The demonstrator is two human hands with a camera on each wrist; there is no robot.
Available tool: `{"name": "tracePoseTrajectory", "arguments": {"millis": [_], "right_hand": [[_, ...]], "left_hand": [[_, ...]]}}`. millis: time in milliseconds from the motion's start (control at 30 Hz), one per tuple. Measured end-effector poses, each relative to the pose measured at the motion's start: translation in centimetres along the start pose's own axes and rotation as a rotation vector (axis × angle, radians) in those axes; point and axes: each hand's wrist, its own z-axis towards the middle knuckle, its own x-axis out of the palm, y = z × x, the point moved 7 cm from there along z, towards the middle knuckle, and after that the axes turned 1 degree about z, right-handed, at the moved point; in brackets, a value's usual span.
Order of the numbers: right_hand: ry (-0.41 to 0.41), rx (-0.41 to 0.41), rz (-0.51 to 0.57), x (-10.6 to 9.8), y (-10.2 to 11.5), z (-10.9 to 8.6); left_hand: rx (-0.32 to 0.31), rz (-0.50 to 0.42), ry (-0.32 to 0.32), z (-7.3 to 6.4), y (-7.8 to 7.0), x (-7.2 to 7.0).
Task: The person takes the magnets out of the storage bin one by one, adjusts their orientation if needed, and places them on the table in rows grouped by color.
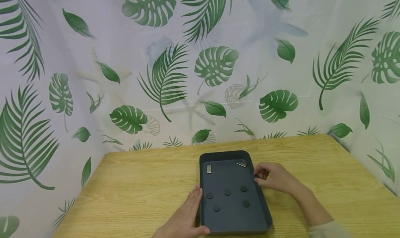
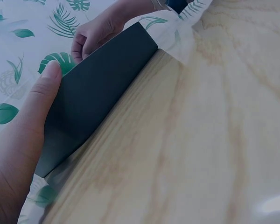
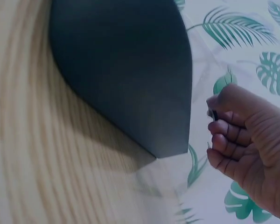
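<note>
A dark grey rectangular tray (image 1: 229,219) lies on the table. My left hand (image 1: 184,213) rests against its left side with fingers straight, the thumb at the near left corner; the left wrist view shows that thumb (image 2: 44,91) against the tray wall (image 2: 98,93). Over the right rim, my right hand (image 1: 275,177) pinches a small dark piece, seen at the fingertips in the right wrist view (image 3: 213,113); its full shape is hidden. Inside the tray lie several dark round discs (image 1: 227,192), a small metallic rectangle (image 1: 208,169) at the far left, and another metallic piece (image 1: 242,164) at the far right.
The wood-grain table (image 1: 140,189) extends to both sides of the tray. Behind it and at the sides hangs a white cloth (image 1: 187,78) printed with green leaves, meeting the table's far edge.
</note>
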Motion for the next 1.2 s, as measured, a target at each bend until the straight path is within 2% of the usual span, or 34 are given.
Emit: {"name": "tracePoseTrajectory", "arguments": {"millis": [200, 367, 500, 633, 1000, 1200], "right_hand": [[-0.034, 0.178, -0.052, -0.8, -2.0, -0.4], [-0.046, 0.292, -0.099, -0.8, -4.2, -1.0], [-0.060, 0.336, -0.122, -0.9, -5.4, -1.4], [-0.076, 0.373, -0.100, -1.0, -6.2, -1.7], [-0.039, 0.472, -0.049, -0.2, -8.2, -2.6], [-0.033, 0.488, -0.017, 0.4, -8.8, -2.3]], "left_hand": [[0.002, 0.013, -0.001, -0.1, 0.1, -0.1], [0.001, 0.011, -0.001, -0.1, 0.0, -0.1], [-0.004, 0.018, -0.003, -0.1, 0.1, 0.0], [-0.008, 0.013, 0.001, -0.1, 0.1, 0.0], [0.002, 0.025, 0.005, 0.0, 0.0, 0.0], [-0.008, 0.019, 0.009, 0.0, 0.0, 0.2]]}}
